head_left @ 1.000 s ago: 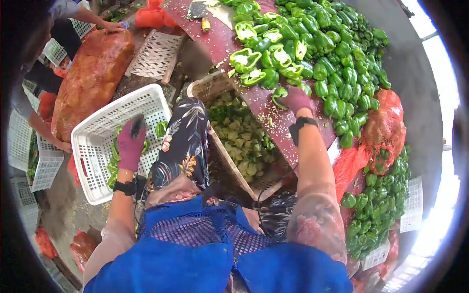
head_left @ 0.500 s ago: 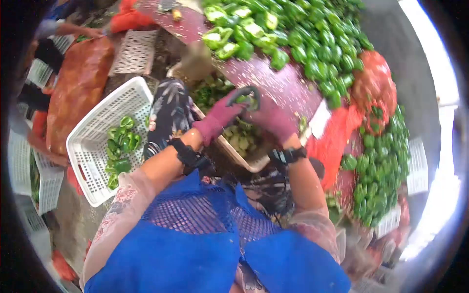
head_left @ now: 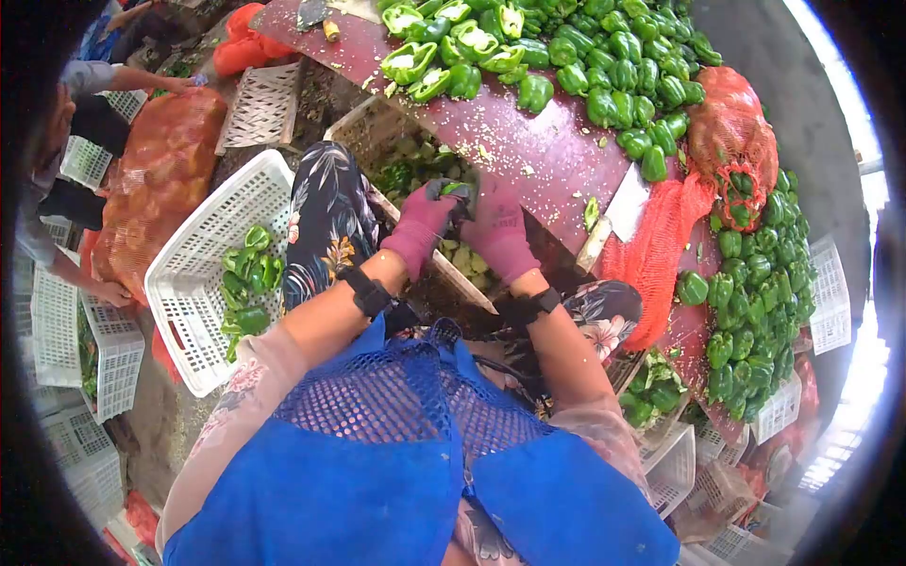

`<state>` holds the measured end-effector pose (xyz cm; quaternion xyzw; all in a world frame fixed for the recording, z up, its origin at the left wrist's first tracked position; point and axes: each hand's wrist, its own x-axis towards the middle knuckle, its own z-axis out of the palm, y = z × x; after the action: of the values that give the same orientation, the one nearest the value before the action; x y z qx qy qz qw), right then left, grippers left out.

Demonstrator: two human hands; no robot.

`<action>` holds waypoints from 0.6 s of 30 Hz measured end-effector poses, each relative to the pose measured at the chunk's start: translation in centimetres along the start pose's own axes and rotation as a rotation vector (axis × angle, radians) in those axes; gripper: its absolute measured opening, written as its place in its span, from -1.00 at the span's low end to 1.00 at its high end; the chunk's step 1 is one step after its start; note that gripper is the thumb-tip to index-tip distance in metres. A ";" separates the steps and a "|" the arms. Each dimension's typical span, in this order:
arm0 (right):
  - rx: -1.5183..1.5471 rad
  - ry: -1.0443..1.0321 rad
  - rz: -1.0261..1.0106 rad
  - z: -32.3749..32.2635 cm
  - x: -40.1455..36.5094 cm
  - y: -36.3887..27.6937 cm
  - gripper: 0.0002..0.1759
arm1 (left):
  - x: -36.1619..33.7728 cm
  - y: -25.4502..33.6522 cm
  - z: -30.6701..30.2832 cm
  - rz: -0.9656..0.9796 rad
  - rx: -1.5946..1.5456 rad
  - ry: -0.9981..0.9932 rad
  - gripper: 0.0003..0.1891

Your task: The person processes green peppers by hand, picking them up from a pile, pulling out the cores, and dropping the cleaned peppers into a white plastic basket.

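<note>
My left hand (head_left: 422, 226) and right hand (head_left: 500, 231), both in magenta gloves, are pressed together and closed around one green pepper (head_left: 457, 190). It sits at my fingertips, and only a sliver of green shows. A dark piece (head_left: 437, 189) lies against my left fingers, and I cannot tell what it is.

The hands hang over a wooden crate (head_left: 363, 118) of pale pepper scraps, which runs toward 11 o'clock. The red surface (head_left: 528, 151) begins just beyond, at 1 o'clock. It carries halved peppers (head_left: 444, 47) at 12 o'clock and a heap of whole peppers (head_left: 642, 66) further right.

A cleaver (head_left: 615, 206) lies on the surface's edge at 3 o'clock, beside a red mesh bag (head_left: 731, 132). At 9 o'clock, past my knee, a white basket (head_left: 193, 236) holds pepper pieces (head_left: 243, 283). Beyond it another person's hand (head_left: 113, 294) rests by an orange sack (head_left: 156, 179).
</note>
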<state>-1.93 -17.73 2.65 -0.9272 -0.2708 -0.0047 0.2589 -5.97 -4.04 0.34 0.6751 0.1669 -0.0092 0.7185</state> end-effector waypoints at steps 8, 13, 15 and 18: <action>1.319 0.180 0.452 0.6 0.0 3.7 -0.64 | -0.6 1.1 -2.6 -0.100 -0.740 -0.174 -0.71; -0.318 -0.027 0.014 0.7 -1.4 5.1 -0.62 | 0.8 2.1 -3.5 0.149 -0.022 -0.106 -0.69; 0.030 -0.036 0.102 0.4 -1.8 4.4 -0.53 | -0.7 3.8 -3.5 0.453 0.463 -0.024 -0.59; 0.287 -0.024 0.136 0.4 -1.3 3.1 -0.51 | -1.9 6.3 -6.5 0.662 0.576 0.107 -0.43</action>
<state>-1.55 -20.46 0.66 -0.8967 -0.2085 0.0627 0.3854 -7.75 2.43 6.68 0.8645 -0.0307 0.2105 0.4555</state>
